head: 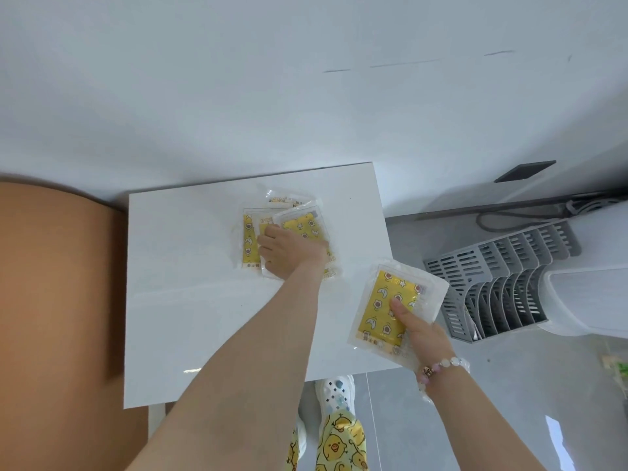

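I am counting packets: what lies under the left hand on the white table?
Under the left hand lies a pile of overlapping yellow patterned packets in clear plastic wrappers. The hand covers the pile's middle, so their number is unclear.
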`<control>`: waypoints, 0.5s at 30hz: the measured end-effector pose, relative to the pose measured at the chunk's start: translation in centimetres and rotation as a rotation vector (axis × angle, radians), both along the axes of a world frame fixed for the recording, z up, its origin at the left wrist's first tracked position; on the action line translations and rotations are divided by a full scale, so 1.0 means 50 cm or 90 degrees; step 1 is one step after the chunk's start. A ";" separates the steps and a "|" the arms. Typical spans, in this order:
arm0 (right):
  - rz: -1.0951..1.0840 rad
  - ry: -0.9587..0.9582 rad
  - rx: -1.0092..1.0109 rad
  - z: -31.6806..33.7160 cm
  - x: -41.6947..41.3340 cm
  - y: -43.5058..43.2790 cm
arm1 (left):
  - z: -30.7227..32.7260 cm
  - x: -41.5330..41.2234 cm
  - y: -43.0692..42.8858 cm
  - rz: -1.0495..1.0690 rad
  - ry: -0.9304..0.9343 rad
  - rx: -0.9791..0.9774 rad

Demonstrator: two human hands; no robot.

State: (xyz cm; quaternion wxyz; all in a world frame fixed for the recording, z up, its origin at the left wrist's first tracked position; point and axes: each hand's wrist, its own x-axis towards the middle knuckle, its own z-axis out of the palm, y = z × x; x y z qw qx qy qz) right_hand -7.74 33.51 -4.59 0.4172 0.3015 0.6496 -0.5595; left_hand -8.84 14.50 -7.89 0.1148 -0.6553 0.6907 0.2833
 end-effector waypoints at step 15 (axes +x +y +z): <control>0.007 -0.010 -0.005 -0.017 -0.021 0.009 | 0.103 0.024 -0.023 0.147 0.509 0.250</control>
